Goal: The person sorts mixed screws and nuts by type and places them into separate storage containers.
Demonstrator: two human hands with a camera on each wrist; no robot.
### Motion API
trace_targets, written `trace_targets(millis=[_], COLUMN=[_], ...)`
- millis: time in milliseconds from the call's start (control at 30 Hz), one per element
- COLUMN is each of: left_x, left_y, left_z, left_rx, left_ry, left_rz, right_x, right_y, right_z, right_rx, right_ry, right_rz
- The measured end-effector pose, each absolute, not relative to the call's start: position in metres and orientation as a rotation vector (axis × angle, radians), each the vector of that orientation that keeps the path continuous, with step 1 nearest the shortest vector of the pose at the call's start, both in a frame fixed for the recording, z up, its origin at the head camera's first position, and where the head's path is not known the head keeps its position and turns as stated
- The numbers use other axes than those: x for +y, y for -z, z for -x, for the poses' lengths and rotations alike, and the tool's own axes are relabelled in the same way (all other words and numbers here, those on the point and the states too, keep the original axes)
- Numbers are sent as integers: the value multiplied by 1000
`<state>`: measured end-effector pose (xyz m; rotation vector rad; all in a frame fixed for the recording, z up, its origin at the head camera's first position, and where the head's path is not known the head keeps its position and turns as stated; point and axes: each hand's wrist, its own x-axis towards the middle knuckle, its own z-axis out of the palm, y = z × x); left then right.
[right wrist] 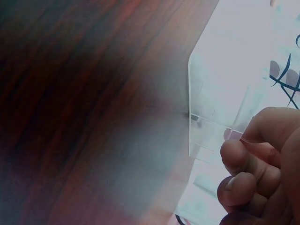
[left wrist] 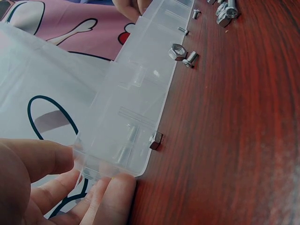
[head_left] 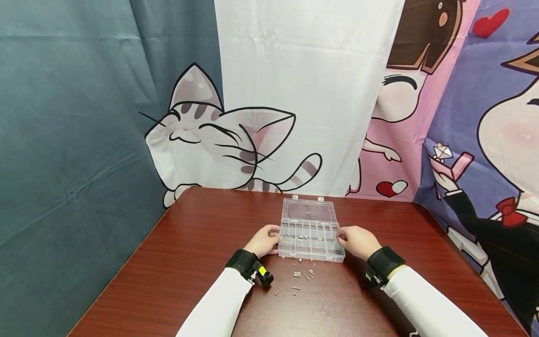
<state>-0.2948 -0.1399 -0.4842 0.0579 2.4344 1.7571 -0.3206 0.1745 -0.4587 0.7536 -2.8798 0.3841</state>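
Observation:
A clear plastic compartment box [head_left: 311,256] stands on the table with its hinged lid [head_left: 309,210] laid open toward the back. Small screws and nuts lie in some of its middle compartments. My left hand [head_left: 263,241] grips the box's left end, thumb near the top edge and fingers lower down, as the left wrist view shows. At the opposite end, my right hand [head_left: 359,241] has curled fingers, and its thumb and forefinger pinch the box's rim [right wrist: 190,93]. Just in front of the box lie a hex nut [left wrist: 177,52] and a short screw [left wrist: 191,59].
Several loose screws [head_left: 278,291] and nuts [head_left: 297,274] are scattered on the brown table [head_left: 202,243] between the forearms. A printed cloth backdrop [head_left: 269,140] hangs behind the table's far edge. Each wrist wears a black strap with a camera.

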Motion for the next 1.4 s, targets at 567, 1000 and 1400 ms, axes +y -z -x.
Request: trace_targets(millis=[567, 1000, 1400], left_x=[-140, -140, -140], left_y=[484, 483, 483], left_z=[293, 292, 294], left_rx=[2419, 2428, 2419], left_ry=[-1789, -1773, -1769], left_rz=[-59, -67, -66], right_x=[168, 136, 115], right_y=[458, 451, 457], right_z=[311, 277, 260], right_rx=[-2839, -2696, -2686], right_ry=[-512, -470, -416], right_rz=[-735, -963, -1087])
